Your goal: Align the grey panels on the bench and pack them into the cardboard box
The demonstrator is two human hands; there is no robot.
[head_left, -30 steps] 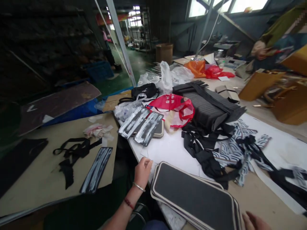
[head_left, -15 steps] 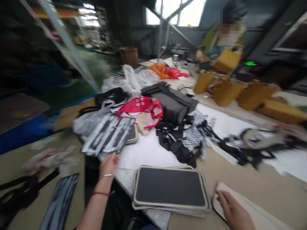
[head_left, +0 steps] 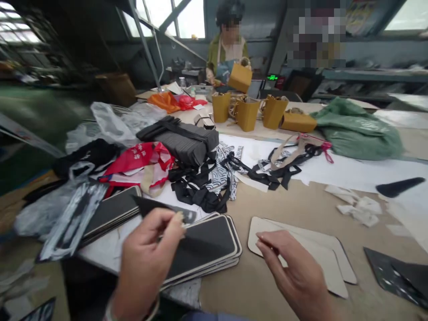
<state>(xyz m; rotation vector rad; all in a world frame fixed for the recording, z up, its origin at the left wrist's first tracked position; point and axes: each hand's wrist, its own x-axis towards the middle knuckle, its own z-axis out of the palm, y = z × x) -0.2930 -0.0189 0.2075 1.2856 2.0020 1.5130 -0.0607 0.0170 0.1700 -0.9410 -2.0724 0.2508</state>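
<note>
In my left hand (head_left: pixel 150 249), a thin black strip (head_left: pixel 147 206) with a shiny end is pinched between thumb and fingers, above a stack of dark panels with pale rims (head_left: pixel 210 236). My right hand (head_left: pixel 294 272) hovers over cream panels (head_left: pixel 329 263) that overlap on the table; its thumb and forefinger curve towards each other with a slight gap, and nothing shows between them. At the left, black strips smeared whitish (head_left: pixel 68 220) lie across another pile of dark panels (head_left: pixel 112 207).
Black and patterned straps (head_left: pixel 200 191) lie in a heap beyond the stack, near a dark grey bundle (head_left: pixel 180 140) and a red bag (head_left: pixel 137 160). Mustard bags (head_left: pixel 245 113) stand farther back, before a co-worker (head_left: pixel 230 49) holding another. A green sack (head_left: pixel 359 129) sits at the right.
My view has swung to the right. My left hand has come from the smeared strips to above the middle stack, now holding a black strip. My right hand has lifted from the cream panels.
</note>
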